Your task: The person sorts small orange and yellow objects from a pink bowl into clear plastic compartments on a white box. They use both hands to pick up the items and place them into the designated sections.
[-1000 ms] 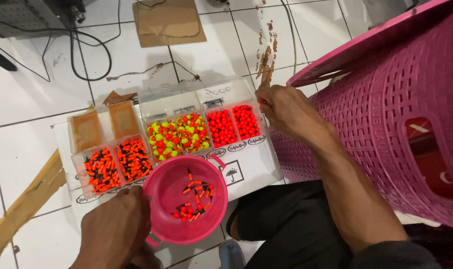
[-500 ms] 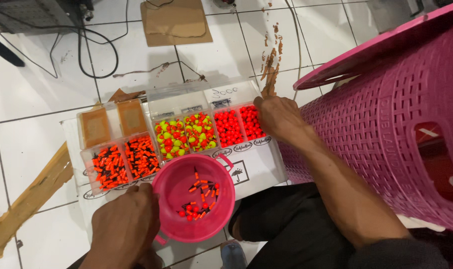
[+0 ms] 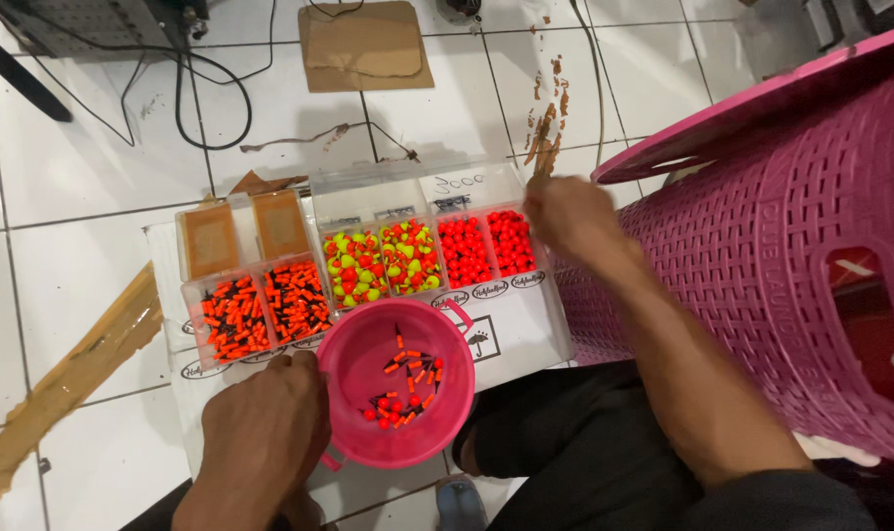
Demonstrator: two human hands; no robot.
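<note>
A round pink bowl [image 3: 360, 366] sits on my lap side of the floor. It holds a few orange-and-black stick floats and red beads. My left hand [image 3: 265, 433] grips the bowl's left rim, fingers curled over it. Behind the bowl stands a clear compartment box [image 3: 368, 192]. It holds orange-black floats [image 3: 265, 307], yellow-green and red beads [image 3: 380, 262] and plain red beads [image 3: 486, 246]. My right hand [image 3: 570, 216] hovers at the box's right end beside the red beads. Its fingers are curled and seen from the back, so what they hold is hidden.
A large pink laundry basket [image 3: 762, 256] lies on its side at the right, close to my right arm. The box rests on a white carton [image 3: 511, 334]. On the tiled floor lie a cardboard piece [image 3: 363, 44], black cables [image 3: 196, 93] and a brown strip [image 3: 63, 383].
My left hand has crept up against the bowl's rim. My right hand has stayed by the red bead compartments. The view has shifted slightly.
</note>
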